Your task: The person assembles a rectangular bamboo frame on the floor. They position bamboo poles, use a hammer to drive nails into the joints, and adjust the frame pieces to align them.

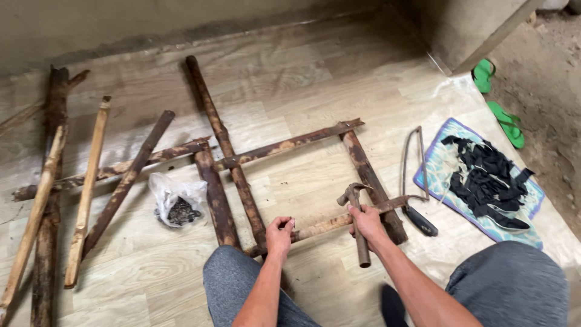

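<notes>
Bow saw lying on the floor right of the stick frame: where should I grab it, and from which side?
Probably best to take the bow saw by its dark handle at the near end, coming from above and the near right. The handle lies flat and bare on the floor; the thin curved bow and blade run away from it, and the frame stick crowds its left. The right hand already holds a hammer.

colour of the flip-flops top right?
Green: the flip-flops lie on the bare ground past the floor covering, clearest in the head view, the only view.
</notes>
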